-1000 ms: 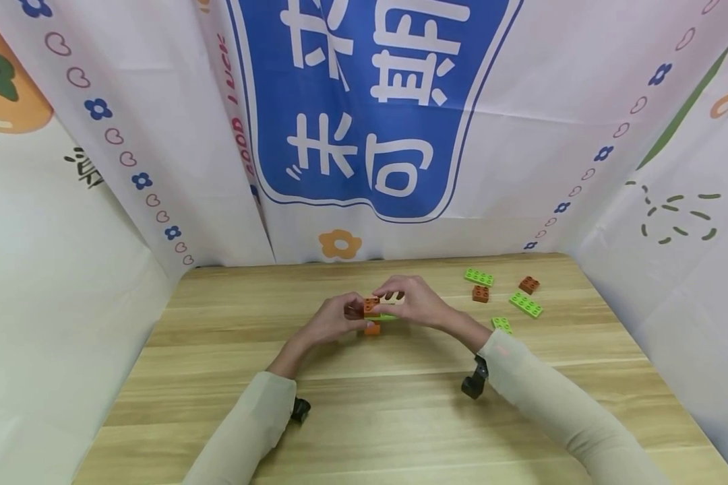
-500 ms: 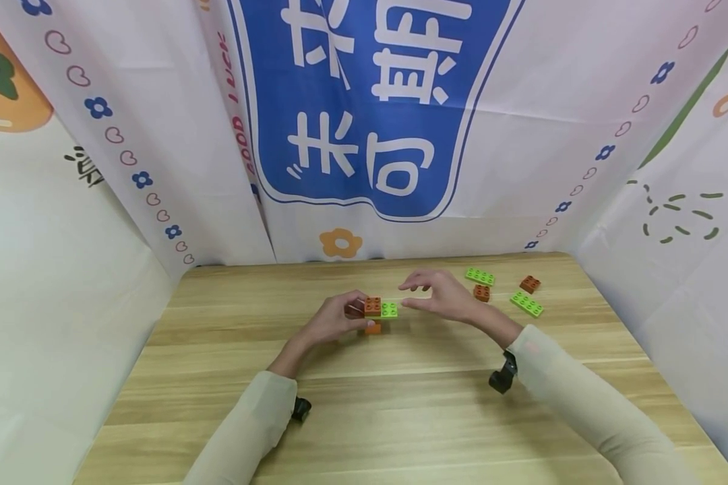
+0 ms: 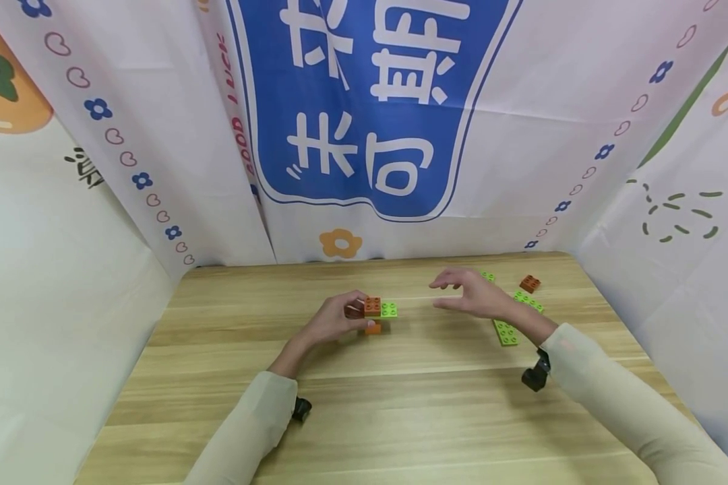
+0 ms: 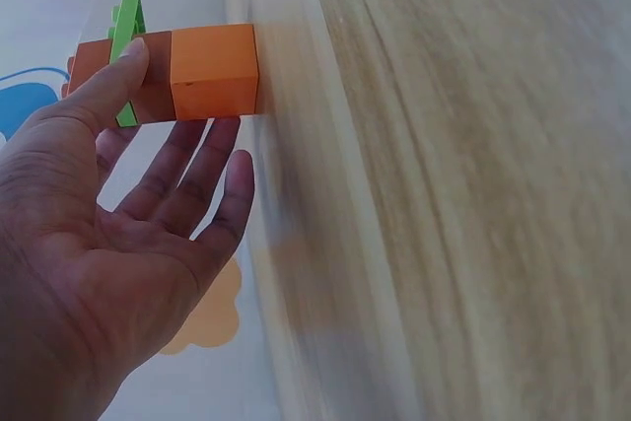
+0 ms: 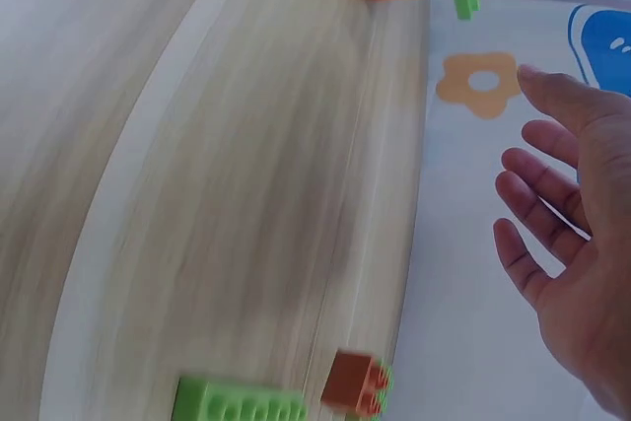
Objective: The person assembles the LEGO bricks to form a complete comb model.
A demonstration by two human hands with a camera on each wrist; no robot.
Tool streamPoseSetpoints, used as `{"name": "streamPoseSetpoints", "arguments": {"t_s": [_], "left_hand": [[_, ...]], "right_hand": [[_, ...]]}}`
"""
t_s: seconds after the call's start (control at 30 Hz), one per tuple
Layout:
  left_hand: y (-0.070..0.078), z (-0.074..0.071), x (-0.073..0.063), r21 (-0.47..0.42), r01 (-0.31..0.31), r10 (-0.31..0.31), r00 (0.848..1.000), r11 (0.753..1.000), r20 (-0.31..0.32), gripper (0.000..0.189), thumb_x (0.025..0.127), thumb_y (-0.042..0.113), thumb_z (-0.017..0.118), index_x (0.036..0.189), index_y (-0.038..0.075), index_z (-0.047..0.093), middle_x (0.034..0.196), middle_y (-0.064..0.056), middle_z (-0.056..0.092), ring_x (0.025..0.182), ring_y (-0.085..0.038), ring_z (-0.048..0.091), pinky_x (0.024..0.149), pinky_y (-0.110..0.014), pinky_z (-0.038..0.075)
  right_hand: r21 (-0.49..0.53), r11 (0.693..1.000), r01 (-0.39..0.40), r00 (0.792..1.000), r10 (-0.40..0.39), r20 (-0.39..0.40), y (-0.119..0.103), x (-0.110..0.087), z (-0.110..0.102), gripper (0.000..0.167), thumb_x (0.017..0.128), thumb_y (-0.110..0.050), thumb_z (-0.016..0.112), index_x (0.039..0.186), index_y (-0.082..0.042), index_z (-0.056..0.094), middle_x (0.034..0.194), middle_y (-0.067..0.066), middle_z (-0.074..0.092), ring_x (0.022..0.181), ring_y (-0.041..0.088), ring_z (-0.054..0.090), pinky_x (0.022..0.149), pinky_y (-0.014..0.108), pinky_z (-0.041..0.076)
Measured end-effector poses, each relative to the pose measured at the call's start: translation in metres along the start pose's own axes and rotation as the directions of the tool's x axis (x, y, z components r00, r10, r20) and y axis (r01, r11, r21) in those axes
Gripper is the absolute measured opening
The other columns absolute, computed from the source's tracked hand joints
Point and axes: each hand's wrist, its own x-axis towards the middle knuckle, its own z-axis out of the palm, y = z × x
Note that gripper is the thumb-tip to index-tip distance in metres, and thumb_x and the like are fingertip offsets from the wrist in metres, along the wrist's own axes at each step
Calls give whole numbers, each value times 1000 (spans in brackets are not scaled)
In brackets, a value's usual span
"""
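Note:
Near the middle of the table, my left hand (image 3: 329, 320) holds a small upright stack of toy building bricks (image 3: 373, 307). In the left wrist view an orange block (image 4: 214, 76) forms its bottom, then a brown brick, a green plate (image 4: 126, 41) and another brown brick on top. My thumb presses the stack's side near the green plate; the fingers lie behind it. The green plate juts out to the right, studs bare. Right of the stack, my right hand (image 3: 474, 295) hovers with nothing in it, thumb and fingers apart.
Loose bricks lie on the wooden table (image 3: 364, 417) at the right: a brown brick (image 3: 530, 283), a green brick (image 3: 506, 332) and others partly behind the right hand and forearm. The right wrist view shows a brown brick (image 5: 350, 382) beneath the hand. Printed cloth walls stand behind and beside.
My right hand has left the stack and moved right toward the loose bricks, uncovering the green plate's studs. The left hand and the stack have stayed in place.

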Motion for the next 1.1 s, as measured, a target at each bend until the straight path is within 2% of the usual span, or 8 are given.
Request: {"name": "streamPoseSetpoints", "arguments": {"t_s": [0.13,0.33,0.4,0.67,0.77,0.97,1.1], "left_hand": [[-1,0,0,-14,-2,2,1000,1000,2,34,94,10,82,125,9,69,117,-8,73,110,-24,70,97,-36,60],[-2,1,0,-25,1,-1,1000,1000,4,35,94,11,82,126,9,69,118,-8,73,111,-25,70,98,-36,60],[-1,1,0,-29,5,-5,1000,1000,5,35,94,11,82,127,9,68,118,-8,73,111,-25,70,97,-36,60],[-1,1,0,-35,9,-9,1000,999,2,37,94,12,83,127,7,68,118,-9,72,110,-26,71,96,-36,61],[0,0,0,-35,15,-14,1000,999,4,37,94,11,83,127,8,68,118,-9,72,111,-26,71,97,-36,61],[1,1,0,-37,11,-11,1000,999,4,35,94,11,83,125,9,68,118,-10,72,111,-27,70,97,-35,61],[2,0,-2,-53,-8,8,1000,999,9,33,95,11,82,125,7,68,116,-13,73,108,-29,72,92,-36,62]], "right_hand": [[-30,1000,3,1000,-3,17,11,-10,-6,35,91,-20,86,124,-10,76,125,7,73,114,28,69,90,54,60],[-81,995,58,997,-54,49,21,-26,-19,38,88,-14,88,124,-6,76,124,10,74,112,32,71,88,54,61],[-99,994,52,996,-45,72,24,-31,-23,41,87,-14,89,125,-6,76,126,10,74,116,32,70,94,53,60],[-109,994,3,987,15,162,36,-45,-38,48,83,-10,92,128,-3,75,132,11,73,126,38,66,102,56,56],[-120,993,-2,983,24,181,40,-51,-43,51,82,-12,93,129,-4,74,133,12,72,124,39,66,100,59,56],[-109,994,19,977,5,213,49,-63,-53,61,80,-11,94,135,-2,70,135,16,71,116,40,68,89,59,59],[-109,994,-15,969,41,242,53,-70,-58,61,79,-7,93,135,-1,70,138,17,69,125,42,64,94,60,58]]}}
